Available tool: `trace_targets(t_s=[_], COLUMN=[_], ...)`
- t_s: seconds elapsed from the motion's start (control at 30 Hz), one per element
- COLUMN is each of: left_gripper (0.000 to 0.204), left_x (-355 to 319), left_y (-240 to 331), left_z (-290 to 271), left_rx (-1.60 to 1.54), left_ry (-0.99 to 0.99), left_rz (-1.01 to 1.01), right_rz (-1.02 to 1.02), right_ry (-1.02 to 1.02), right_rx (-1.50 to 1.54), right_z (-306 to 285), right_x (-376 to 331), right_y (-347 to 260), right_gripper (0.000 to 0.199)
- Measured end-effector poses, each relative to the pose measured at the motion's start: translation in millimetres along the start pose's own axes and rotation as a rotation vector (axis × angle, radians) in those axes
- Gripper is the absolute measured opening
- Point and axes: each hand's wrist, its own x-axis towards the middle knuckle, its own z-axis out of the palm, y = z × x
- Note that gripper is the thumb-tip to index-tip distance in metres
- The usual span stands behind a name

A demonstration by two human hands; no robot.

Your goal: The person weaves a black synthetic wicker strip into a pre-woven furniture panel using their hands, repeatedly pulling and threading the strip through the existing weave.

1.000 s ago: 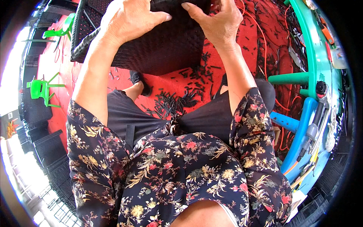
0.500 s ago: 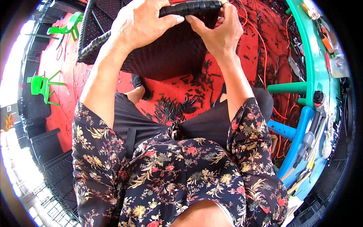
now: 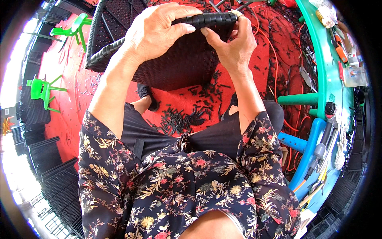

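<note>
In front of my legs stands a black woven rattan furniture piece (image 3: 175,65), its edge bound with flat black strip. My left hand (image 3: 153,34) is closed over this wrapped rim (image 3: 211,18), thumb on the near side and fingers laid along the top. At the rim's right corner my right hand (image 3: 235,47) grips from the other side, thumb pressed just under the edge and fingers curled behind. A short gap of bare binding shows between the two thumbs. The far-side fingertips are hidden, so a loose strip end cannot be made out.
Black strip offcuts (image 3: 181,119) litter the red floor around my feet. Tools, including a grey-black power tool (image 3: 322,145), lie on a green table (image 3: 332,89) and a blue one (image 3: 312,157) at right. An orange cord (image 3: 275,59) trails beside them. Green chairs (image 3: 39,89) stand left.
The rim and both hands sit slightly lower in the picture. My left hand's fingers now stretch further along the top of the rim; my right hand keeps its grip at the corner.
</note>
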Motion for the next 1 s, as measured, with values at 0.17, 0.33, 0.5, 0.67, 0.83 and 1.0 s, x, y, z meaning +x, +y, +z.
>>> trace_targets(t_s=[0.17,0.33,0.5,0.67,0.83,1.0], left_gripper=[0.032,0.025,0.031,0.024,0.024,0.022], left_x=[0,-1,-6,-6,-10,-20], left_y=[0,-11,-13,-15,-3,9], left_z=[-6,-2,4,4,3,1], left_rx=[-0.092,-0.138,-0.321,-0.152,0.012,-0.006], left_ry=[-0.034,-0.013,-0.029,-0.015,0.036,0.039], left_rz=[-0.005,0.072,-0.181,-0.209,-0.183,-0.177], right_rz=[0.003,-0.067,-0.234,-0.337,-0.334,-0.257], right_ry=[-0.009,-0.017,-0.021,-0.209,-0.33,-0.44], right_rx=[-0.019,-0.04,0.08,0.125,0.174,0.196], right_z=[-2,-6,-17,-19,-22,-37], right_x=[0,1,12,26,33,29], right_y=[-1,-3,-14,-25,-30,-41], right_gripper=[0.056,0.056,0.049,0.03,0.024,0.023])
